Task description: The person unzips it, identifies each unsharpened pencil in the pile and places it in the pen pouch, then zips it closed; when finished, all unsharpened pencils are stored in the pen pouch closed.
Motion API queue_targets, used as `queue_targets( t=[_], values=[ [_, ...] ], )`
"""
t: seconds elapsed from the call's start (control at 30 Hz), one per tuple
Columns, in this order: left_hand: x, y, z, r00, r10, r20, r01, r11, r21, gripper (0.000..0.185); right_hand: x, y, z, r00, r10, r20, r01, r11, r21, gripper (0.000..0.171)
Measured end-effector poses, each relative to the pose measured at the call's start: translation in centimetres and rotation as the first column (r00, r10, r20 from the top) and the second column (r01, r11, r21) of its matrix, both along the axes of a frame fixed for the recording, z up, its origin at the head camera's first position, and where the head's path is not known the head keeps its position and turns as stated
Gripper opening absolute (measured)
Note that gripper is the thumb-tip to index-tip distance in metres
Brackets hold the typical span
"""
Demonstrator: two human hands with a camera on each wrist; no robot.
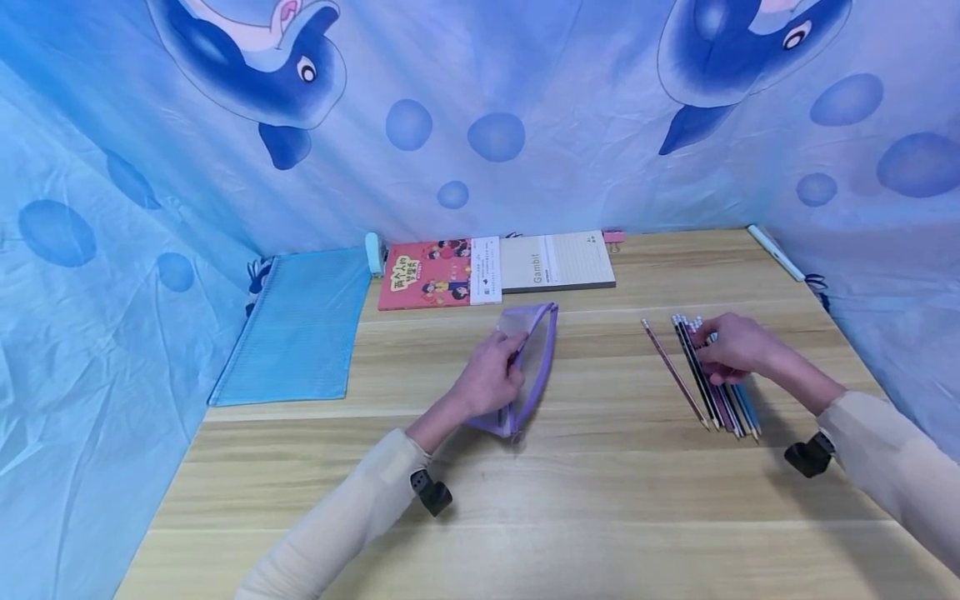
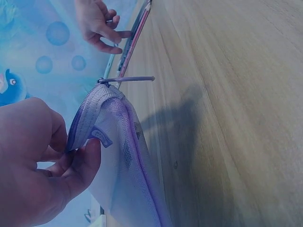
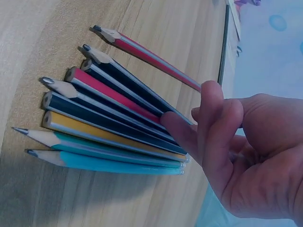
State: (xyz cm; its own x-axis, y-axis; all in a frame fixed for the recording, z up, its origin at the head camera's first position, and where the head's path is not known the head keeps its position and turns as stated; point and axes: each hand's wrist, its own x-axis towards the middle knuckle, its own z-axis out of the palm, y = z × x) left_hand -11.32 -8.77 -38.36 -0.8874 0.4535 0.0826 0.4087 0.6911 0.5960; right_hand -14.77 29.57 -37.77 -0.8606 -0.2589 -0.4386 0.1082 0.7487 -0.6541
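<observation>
A purple mesh pencil pouch [image 1: 538, 346] lies on the wooden table [image 1: 600, 500], its zipper side open. My left hand [image 1: 491, 377] pinches the pouch's zipper edge [image 2: 90, 123] between thumb and fingers and lifts it a little; the zipper pull [image 2: 127, 79] sticks out at the end. To the right, several pencils [image 1: 712, 387] lie fanned side by side on the table, tips toward me. My right hand [image 1: 733, 346] rests over their far ends. Its fingertips [image 3: 173, 124] touch the dark pencils [image 3: 109, 116], while one red pencil [image 3: 151, 59] lies slightly apart.
A blue mesh bag [image 1: 300, 325] lies flat at the left. A red booklet [image 1: 438, 273] and a grey notepad [image 1: 558, 260] sit at the back edge, with a pink clip [image 1: 613, 237] beside them. A white pen [image 1: 776, 252] lies at the far right. Blue dolphin cloth walls the table in.
</observation>
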Motion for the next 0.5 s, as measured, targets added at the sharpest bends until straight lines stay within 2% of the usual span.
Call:
queue_targets(
  t=[0.33, 0.5],
  values=[
    [0.0, 0.1, -0.1, 1.0, -0.005, 0.006, 0.005, 1.0, 0.004, 0.065, -0.3, -1.1, -0.3, 0.999, -0.005, -0.047, 0.007, 0.999, 0.046, 0.025],
    [0.0, 0.1, -0.1, 1.0, -0.004, 0.014, 0.004, 1.0, 0.007, 0.066, -0.4, -1.4, -0.8, 0.993, 0.028, -0.112, -0.013, 0.991, 0.134, 0.008]
  ],
)
